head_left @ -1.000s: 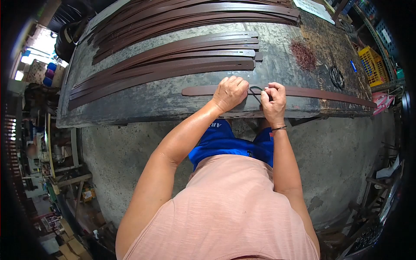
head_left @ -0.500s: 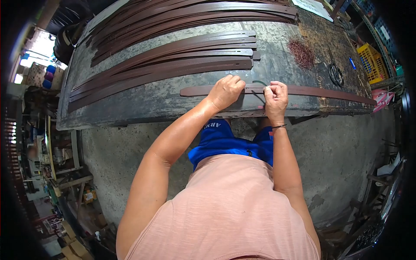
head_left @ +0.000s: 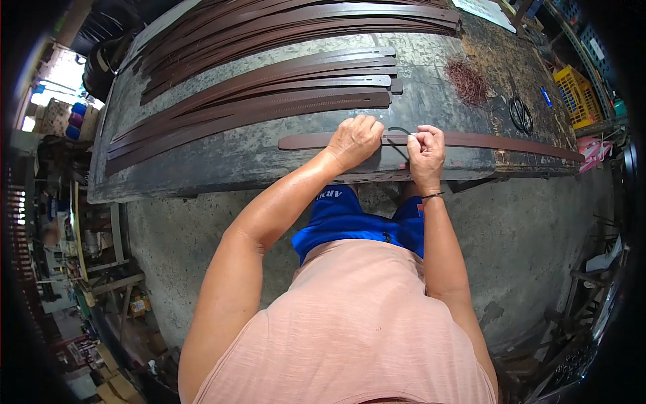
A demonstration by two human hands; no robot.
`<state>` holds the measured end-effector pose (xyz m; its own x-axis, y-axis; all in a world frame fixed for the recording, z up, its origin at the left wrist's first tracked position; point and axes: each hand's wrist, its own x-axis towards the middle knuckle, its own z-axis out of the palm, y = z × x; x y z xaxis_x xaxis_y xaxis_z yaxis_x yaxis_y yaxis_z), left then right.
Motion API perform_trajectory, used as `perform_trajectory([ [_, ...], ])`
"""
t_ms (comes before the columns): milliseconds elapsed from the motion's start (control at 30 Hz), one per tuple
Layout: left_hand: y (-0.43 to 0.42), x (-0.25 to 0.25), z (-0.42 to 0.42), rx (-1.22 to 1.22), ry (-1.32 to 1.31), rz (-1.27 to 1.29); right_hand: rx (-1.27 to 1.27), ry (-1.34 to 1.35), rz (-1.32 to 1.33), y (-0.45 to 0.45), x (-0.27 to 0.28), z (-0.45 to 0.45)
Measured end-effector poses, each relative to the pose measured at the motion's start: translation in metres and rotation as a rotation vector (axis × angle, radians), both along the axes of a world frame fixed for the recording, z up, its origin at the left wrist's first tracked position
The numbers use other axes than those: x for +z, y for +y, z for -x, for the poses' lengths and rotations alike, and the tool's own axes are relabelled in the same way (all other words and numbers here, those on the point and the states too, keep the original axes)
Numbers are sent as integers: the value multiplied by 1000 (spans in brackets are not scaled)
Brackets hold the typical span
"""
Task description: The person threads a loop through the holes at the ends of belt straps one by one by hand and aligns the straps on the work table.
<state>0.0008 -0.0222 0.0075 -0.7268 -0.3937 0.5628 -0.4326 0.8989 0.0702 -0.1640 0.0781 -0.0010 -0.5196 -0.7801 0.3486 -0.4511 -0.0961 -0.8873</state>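
Note:
A long brown strap (head_left: pixel 498 142), which looks like a belt blank, lies along the table's near edge, its rounded end (head_left: pixel 296 141) at the left. My left hand (head_left: pixel 356 140) is closed over the strap, fingers curled around it. Just to the right, my right hand (head_left: pixel 426 153) is pinched shut beside the same strap. A thin dark curved piece (head_left: pixel 400 129) arcs up between the two hands; what it is, I cannot make out. The fingertips of both hands are partly hidden.
Stacks of brown straps (head_left: pixel 303 101) cover the left and back of the table (head_left: pixel 431 74). Reddish-brown thread-like scraps (head_left: pixel 468 84), a black-handled tool (head_left: pixel 521 116) and a blue pen (head_left: pixel 546 97) lie at the right. A yellow crate (head_left: pixel 577 97) stands beyond the edge.
My left hand has shifted slightly right along the strap. My right hand has moved barely to the left, and the dark curved piece sits a little differently between them.

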Motion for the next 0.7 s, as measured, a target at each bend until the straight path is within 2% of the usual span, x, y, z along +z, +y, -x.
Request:
perform_trajectory([
  [33,1,0,-1,5,53,-13,3,1,-1,-1,-2,1],
  [100,2,0,-2,8,71,-21,28,186,114,-2,-7,2],
  [233,2,-1,-3,8,66,-40,44,202,100,-1,-3,1],
  [300,2,-1,-3,3,65,-43,42,317,157,-3,-5,2],
  [400,3,0,-3,2,72,-48,39,246,98,0,0,0],
  [700,4,0,-3,16,87,-61,41,260,99,0,1,-1],
])
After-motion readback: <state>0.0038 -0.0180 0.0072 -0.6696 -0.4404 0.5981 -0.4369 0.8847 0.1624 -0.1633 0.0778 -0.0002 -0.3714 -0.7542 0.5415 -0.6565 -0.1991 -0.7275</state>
